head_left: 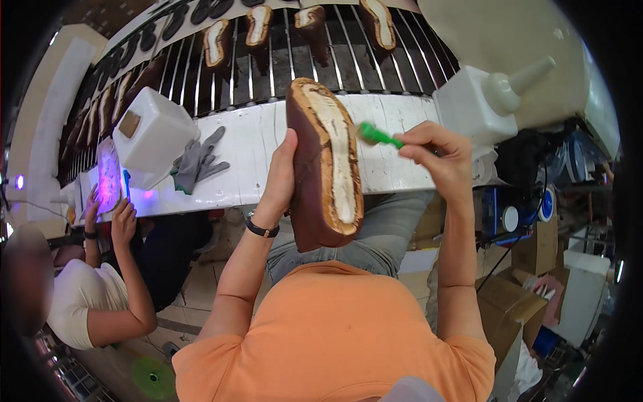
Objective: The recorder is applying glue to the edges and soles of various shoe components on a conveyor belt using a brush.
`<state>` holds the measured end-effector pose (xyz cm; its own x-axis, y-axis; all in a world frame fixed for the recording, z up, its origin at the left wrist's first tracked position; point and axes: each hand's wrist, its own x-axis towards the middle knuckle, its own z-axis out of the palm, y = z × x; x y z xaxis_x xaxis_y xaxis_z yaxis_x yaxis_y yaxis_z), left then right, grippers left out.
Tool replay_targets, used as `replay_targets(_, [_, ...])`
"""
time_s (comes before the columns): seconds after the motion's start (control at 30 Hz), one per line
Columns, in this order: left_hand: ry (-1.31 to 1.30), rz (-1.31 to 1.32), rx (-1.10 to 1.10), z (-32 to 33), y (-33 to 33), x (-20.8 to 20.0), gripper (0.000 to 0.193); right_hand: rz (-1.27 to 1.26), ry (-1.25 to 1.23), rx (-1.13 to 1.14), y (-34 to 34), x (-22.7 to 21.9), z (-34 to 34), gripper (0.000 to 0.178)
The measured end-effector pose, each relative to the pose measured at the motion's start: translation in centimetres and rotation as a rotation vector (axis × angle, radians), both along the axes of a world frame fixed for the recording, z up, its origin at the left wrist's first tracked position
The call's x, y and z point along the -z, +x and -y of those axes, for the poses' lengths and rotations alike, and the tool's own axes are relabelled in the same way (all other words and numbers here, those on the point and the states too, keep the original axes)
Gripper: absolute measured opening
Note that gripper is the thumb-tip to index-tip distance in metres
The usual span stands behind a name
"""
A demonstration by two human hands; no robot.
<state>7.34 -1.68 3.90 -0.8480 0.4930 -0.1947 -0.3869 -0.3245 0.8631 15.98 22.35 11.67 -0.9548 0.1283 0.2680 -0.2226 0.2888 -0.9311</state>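
My left hand (278, 179) grips a dark brown shoe upper (309, 191) by its left side, holding it upright in front of me. The bottom of the upper faces me, with a tan turned-in edge around a long white centre. Between the fingers of my right hand (439, 153) is a small green-handled brush (379, 135). Its bristle end lies close to the right edge of the upper; whether it touches cannot be made out.
Behind the white bench (251, 134) runs a rack of metal rods (281, 70) bearing several uppers (258, 30). On the bench are a white cut-open jug (157, 130), a grey glove (201, 161) and a white spouted container (472, 100). At left, a co-worker (90, 301) handles a purple-lit sole (108, 177) and a blue brush.
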Motion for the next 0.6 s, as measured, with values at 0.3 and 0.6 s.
replay_targets(0.3, [-0.067, -0.285, 0.056, 0.8, 0.3, -3.6, 0.053, -0.036, 0.138, -0.066, -1.2, -1.3, 2.9, 0.013])
replay_targets(0.6, [-0.418, -0.659, -0.008, 0.7, 1.1, -4.3, 0.064, -0.07, 0.088, 0.029, -3.8, -2.2, 2.8, 0.008])
